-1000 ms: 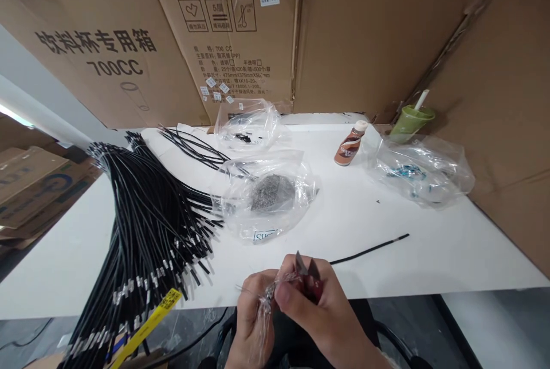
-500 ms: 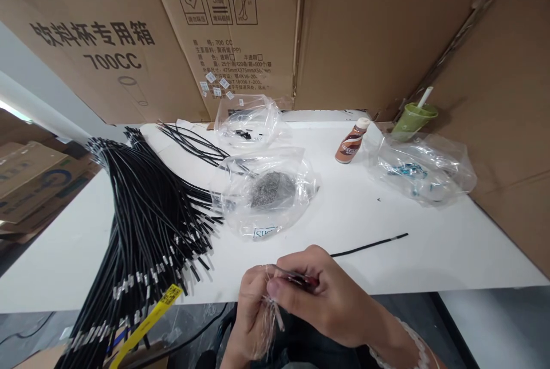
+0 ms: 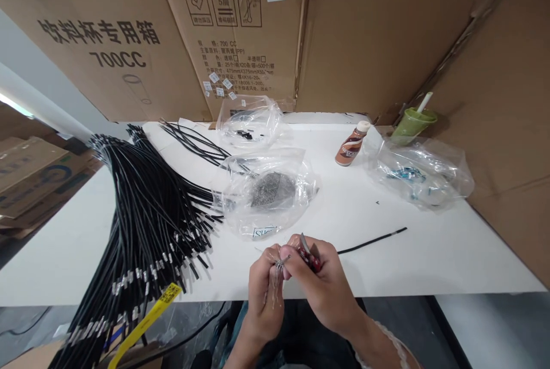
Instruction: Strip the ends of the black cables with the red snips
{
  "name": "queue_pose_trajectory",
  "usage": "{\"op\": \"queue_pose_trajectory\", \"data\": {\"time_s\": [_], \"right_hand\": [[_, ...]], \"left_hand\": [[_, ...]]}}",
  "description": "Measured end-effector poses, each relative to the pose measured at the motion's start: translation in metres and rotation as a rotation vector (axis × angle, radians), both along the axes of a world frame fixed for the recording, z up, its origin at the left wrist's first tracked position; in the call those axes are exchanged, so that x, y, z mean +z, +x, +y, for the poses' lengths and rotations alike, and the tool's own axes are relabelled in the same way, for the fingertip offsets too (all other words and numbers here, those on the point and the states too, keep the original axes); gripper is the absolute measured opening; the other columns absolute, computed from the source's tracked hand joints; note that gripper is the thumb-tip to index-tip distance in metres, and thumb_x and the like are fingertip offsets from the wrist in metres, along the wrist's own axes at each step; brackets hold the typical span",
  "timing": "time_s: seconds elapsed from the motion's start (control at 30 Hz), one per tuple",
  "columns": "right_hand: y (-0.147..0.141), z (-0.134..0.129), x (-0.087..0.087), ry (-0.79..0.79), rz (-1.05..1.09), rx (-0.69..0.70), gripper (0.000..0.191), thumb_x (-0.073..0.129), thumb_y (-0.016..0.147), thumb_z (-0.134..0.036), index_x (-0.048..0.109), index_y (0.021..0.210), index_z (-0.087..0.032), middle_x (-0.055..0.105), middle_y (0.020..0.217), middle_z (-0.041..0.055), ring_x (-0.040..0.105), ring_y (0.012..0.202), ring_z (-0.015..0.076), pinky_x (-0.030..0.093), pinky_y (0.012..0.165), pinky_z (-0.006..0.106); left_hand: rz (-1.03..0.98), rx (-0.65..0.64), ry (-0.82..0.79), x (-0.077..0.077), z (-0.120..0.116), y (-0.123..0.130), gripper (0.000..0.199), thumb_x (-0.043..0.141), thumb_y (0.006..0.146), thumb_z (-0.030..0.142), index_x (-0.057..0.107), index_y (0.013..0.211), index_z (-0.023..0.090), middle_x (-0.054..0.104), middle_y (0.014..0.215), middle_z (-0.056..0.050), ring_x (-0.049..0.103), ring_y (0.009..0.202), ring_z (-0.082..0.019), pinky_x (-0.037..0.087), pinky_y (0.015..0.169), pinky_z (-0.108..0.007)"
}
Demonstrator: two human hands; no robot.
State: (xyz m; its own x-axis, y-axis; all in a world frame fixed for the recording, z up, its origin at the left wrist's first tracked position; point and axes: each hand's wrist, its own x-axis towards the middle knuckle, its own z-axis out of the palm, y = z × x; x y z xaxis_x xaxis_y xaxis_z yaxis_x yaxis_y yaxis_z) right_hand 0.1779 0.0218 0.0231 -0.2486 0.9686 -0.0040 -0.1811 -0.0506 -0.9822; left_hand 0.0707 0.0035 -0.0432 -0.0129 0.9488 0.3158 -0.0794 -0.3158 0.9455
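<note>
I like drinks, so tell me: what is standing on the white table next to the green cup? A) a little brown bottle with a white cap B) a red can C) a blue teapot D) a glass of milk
A: a small brown bottle with a white cap stands on the white table, just left of the green cup.

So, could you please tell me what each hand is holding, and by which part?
Left hand pinches a thin silvery wire bundle near its top; right hand grips red-handled pliers by the handles.
</note>
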Motion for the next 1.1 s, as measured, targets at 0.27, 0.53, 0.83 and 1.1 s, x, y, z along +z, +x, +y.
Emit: {"op": "queue_pose_trajectory", "data": {"time_s": [0.27,0.53,0.83,1.1], "right_hand": [[0.016,0.009,-0.004,-0.041,0.068,0.197,0.041,0.060,0.085,-0.054,0.051,0.071,-0.016,0.031,0.054,-0.0072,0.023,0.050,0.0061,0.018,0.048,0.024],[0.027,0.040,0.018,-0.095,-0.084,0.321,0.045,0.057,0.088,-0.055,0.063,0.072,-0.013,0.020,0.050,-0.0096,0.017,0.047,0.0058,0.015,0.048,0.025],[0.016,0.058,0.026,-0.181,0.042,0.810,0.053,0.053,0.084,-0.065,0.057,0.066,-0.015,0.037,0.048,-0.0081,0.030,0.046,0.0057,0.033,0.056,0.024],[0.017,0.066,0.038,-0.064,-0.265,0.905,0.039,0.064,0.082,-0.051,0.057,0.068,-0.015,0.055,0.063,-0.0016,0.052,0.062,0.0093,0.040,0.061,0.022]], "left_hand": [[-0.166,0.186,0.083,-0.012,0.006,0.001,0.032,0.050,0.094,0.038,0.055,0.069,0.018,0.047,0.059,0.002,0.044,0.054,-0.009,0.040,0.051,-0.018],[-0.169,0.180,0.142,-0.017,0.005,-0.003,0.034,0.054,0.091,0.041,0.054,0.065,0.018,0.044,0.054,0.003,0.041,0.052,-0.009,0.038,0.052,-0.020],[-0.002,0.092,0.074,-0.031,-0.002,-0.016,0.040,0.050,0.091,0.047,0.064,0.066,0.019,0.062,0.057,-0.003,0.055,0.055,-0.014,0.047,0.057,-0.025],[0.060,0.125,-0.053,-0.032,-0.005,-0.026,0.041,0.058,0.086,0.047,0.059,0.057,0.018,0.060,0.056,-0.003,0.056,0.059,-0.017,0.048,0.062,-0.029]]}}
